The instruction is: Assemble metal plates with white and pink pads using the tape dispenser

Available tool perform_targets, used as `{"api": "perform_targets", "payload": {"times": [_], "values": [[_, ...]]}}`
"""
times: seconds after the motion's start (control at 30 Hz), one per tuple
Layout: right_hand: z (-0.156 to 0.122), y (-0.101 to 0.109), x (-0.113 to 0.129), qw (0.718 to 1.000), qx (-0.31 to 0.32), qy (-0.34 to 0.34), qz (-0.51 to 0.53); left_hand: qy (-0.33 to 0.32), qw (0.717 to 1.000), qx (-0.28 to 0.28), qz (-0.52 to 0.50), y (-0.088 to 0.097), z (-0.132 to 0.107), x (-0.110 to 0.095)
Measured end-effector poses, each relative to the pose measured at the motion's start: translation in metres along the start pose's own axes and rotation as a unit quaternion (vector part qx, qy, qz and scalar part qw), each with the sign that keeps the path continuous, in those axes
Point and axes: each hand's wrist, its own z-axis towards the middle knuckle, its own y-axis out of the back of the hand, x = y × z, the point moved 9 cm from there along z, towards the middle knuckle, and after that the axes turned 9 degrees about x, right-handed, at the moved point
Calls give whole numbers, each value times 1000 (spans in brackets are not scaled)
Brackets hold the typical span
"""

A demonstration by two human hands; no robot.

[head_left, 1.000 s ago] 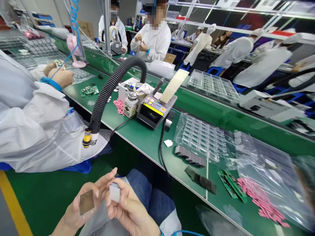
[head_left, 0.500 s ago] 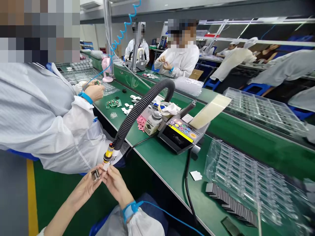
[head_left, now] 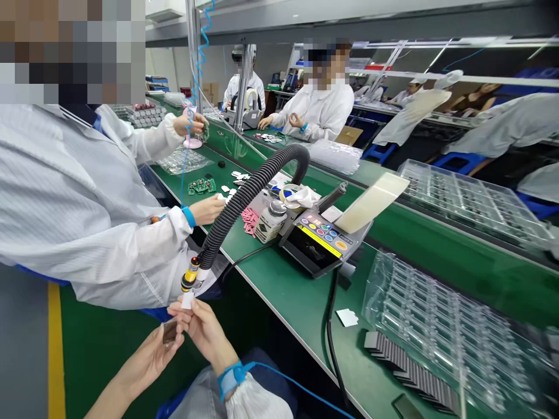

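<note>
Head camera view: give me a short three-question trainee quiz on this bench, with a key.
1. What does the right hand hold?
A. A green circuit board
B. A small white rectangular piece
C. A glass bottle

2. True or false: the left hand holds a small dark rectangular piece.

3. Fill in the blank: the black corrugated plastic hose ends near the hands in a ____-and-black nozzle.

Key: 1. B; 2. True; 3. Yellow

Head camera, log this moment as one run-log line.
left hand: holds dark rectangular piece | right hand: pinches small white piece | nearest: yellow-tipped black corrugated hose
</note>
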Motion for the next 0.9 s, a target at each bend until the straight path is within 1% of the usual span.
{"api": "perform_targets", "payload": {"times": [0.07, 0.1, 0.17, 0.3, 0.37, 0.4, 0.47, 0.53, 0.6, 0.63, 0.7, 0.77, 0.8, 0.83, 0.9], "values": [[2, -6, -5, 1000, 10, -6, 3, -10, 1000, -7, 4, 6, -7, -8], [1, -4, -6, 1000, 9, -4, 5, -14, 1000, -11, 7, 7, -8, -11], [-2, 5, -5, 1000, -3, 5, 9, -21, 999, -21, 14, 7, -3, -13], [-11, 30, 6, 998, -41, 34, 16, -11, 999, -31, 27, -1, 18, -1], [-12, 32, 10, 998, -45, 39, 15, -5, 999, -32, 28, -1, 23, 5], [-10, 28, 12, 998, -40, 38, 13, -4, 999, -33, 27, 1, 22, 6], [-6, 14, 10, 999, -20, 26, 9, -6, 999, -41, 23, 10, 12, 2], [0, -3, 4, 1000, 6, 6, 7, -7, 999, -52, 16, 22, -4, -8], [3, -16, -5, 1000, 23, -11, 9, -9, 998, -60, 9, 32, -18, -21], [4, -19, -9, 1000, 25, -14, 12, -13, 998, -68, 8, 35, -23, -28], [1, -17, -13, 1000, 16, -9, 20, -29, 995, -96, 27, 38, -27, -41], [-9, -7, -12, 1000, -7, 8, 29, -43, 990, -121, 63, 34, -21, -48], [-17, -1, -11, 999, -19, 18, 34, -45, 988, -125, 80, 29, -14, -47], [-27, 4, -8, 999, -29, 25, 38, -42, 987, -121, 92, 22, -6, -43], [-51, 9, 1, 997, -40, 38, 45, -29, 989, -101, 102, 6, 9, -29]]}}
